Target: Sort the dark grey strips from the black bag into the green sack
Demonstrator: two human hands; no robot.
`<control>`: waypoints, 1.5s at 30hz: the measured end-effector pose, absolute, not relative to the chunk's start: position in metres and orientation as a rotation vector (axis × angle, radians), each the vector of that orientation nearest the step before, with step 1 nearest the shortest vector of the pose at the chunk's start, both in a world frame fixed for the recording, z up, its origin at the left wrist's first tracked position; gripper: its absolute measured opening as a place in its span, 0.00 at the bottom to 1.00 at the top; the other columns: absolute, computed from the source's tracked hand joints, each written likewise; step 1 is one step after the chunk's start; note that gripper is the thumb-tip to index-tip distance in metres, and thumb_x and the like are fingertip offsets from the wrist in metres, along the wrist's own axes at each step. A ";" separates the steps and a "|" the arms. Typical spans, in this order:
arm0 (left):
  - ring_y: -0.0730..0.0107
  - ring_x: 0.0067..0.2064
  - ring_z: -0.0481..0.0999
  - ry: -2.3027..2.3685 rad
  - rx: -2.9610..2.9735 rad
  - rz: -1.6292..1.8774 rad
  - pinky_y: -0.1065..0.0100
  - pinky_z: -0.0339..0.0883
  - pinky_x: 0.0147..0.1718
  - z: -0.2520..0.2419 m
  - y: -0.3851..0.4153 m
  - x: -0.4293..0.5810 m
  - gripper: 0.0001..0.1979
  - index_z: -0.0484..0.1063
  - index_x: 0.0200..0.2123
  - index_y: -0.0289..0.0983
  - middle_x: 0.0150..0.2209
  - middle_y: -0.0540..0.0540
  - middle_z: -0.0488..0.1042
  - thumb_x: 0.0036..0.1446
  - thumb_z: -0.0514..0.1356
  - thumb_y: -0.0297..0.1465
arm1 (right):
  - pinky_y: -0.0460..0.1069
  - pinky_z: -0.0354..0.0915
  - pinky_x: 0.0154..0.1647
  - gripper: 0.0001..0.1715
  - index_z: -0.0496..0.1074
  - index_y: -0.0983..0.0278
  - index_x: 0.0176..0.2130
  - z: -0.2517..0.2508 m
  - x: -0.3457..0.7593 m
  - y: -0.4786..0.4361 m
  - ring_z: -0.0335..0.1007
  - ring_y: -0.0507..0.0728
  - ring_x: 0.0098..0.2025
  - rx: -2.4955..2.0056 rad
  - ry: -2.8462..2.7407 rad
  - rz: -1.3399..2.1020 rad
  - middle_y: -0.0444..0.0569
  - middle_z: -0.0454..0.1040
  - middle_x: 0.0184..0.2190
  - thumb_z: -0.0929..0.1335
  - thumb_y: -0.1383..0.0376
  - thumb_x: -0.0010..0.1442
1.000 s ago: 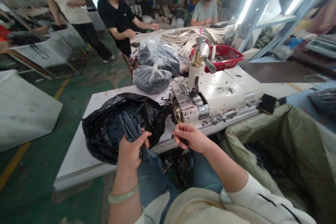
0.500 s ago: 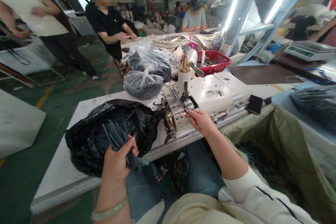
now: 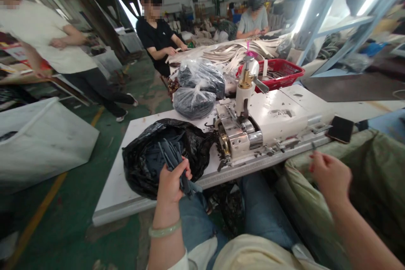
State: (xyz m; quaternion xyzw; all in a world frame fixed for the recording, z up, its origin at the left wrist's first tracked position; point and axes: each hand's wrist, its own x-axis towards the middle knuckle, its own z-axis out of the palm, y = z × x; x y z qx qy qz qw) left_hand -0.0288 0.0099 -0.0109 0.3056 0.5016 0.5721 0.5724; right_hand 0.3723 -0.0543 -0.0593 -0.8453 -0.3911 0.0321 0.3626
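My left hand (image 3: 174,179) is closed around a bunch of dark blue-grey strips (image 3: 172,154), at the front edge of the table. Behind it, an open black plastic bag (image 3: 137,164) holds more of these strips. My right hand (image 3: 332,177) is closed in a pinch above the green sack at the right. A short end of a dark strip (image 3: 313,147) pokes out from its fingertips; the rest is hidden by the fingers. Between the two hands stands the machine (image 3: 240,135), with metal rollers and an upright post, and neither hand touches it.
Clear bags of dark pieces (image 3: 194,101) sit behind the black bag. A red basket (image 3: 286,71) stands behind the machine, and a black phone (image 3: 340,129) lies at its right. The green sack (image 3: 363,147) hangs open beside my legs. Several people are beyond the table.
My right hand has left the machine's rollers and moved right, over the green sack, with a dark strip in its fingers. My left hand still grips its bunch. The camera view has turned left.
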 end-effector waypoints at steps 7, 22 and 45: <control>0.78 0.18 0.65 1.124 0.723 1.264 0.74 0.58 0.17 -0.014 0.014 -0.017 0.16 0.67 0.34 0.35 0.20 0.53 0.68 0.42 0.68 0.31 | 0.57 0.62 0.27 0.21 0.73 0.58 0.37 -0.052 0.378 -0.091 0.71 0.65 0.29 -2.156 -1.284 0.036 0.58 0.76 0.31 0.61 0.48 0.57; 0.78 0.16 0.64 1.147 0.790 1.179 0.73 0.58 0.15 -0.001 -0.013 -0.027 0.11 0.67 0.30 0.34 0.19 0.52 0.69 0.45 0.66 0.32 | 0.44 0.50 0.15 0.23 0.72 0.64 0.25 -0.007 0.090 0.043 0.56 0.48 0.14 -1.046 -1.322 1.231 0.42 0.65 0.12 0.64 0.50 0.59; 0.81 0.17 0.63 1.021 0.576 1.366 0.76 0.54 0.16 0.003 -0.009 -0.019 0.13 0.69 0.29 0.32 0.20 0.52 0.68 0.42 0.69 0.32 | 0.41 0.56 0.13 0.20 0.72 0.64 0.34 -0.025 0.122 0.027 0.59 0.46 0.15 -0.747 -0.654 1.532 0.41 0.68 0.17 0.69 0.49 0.54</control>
